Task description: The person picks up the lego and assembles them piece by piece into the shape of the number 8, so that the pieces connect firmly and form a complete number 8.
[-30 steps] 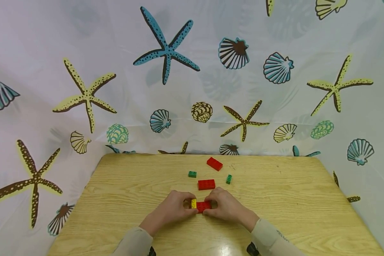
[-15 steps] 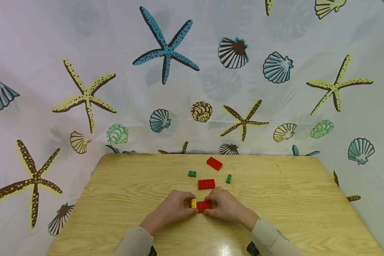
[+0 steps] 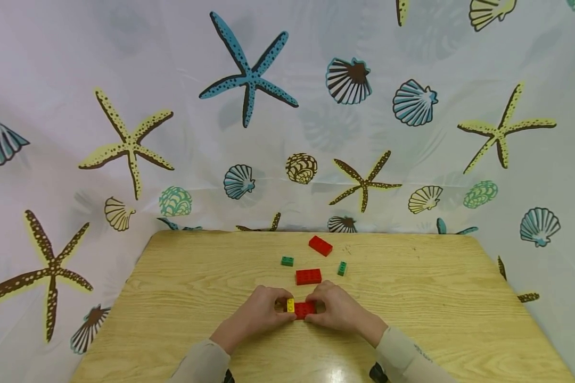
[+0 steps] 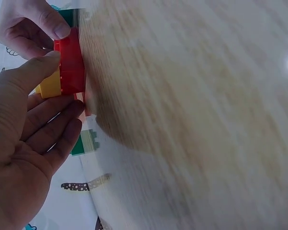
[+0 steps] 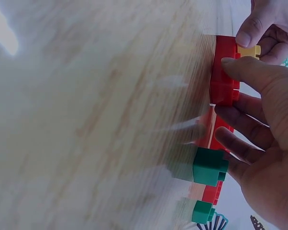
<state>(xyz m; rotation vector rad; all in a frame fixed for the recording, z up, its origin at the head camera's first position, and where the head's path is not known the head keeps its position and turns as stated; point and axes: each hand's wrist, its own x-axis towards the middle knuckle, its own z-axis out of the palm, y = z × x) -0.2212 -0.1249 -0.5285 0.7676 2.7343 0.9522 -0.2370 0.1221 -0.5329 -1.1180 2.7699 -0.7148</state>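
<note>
A red building brick (image 3: 305,310) lies on the table near its middle, studs up. On its left end sits a small yellow brick (image 3: 290,305), pressed against the red studs in the left wrist view. My left hand (image 3: 259,313) pinches the yellow brick, thumb on the near side and fingers on the far side; the thumb tip also reaches the red brick's edge. My right hand (image 3: 341,309) holds the red brick's right end between thumb and fingers. The right wrist view shows that thumb flat on the red side (image 5: 223,88).
Behind the hands lies a second red brick (image 3: 309,276), with a third red brick (image 3: 320,246) farther back. Two small green bricks stand apart, one green brick (image 3: 287,261) left and another green brick (image 3: 342,268) right. A shell-patterned curtain (image 3: 196,138) surrounds the wooden table (image 3: 426,298).
</note>
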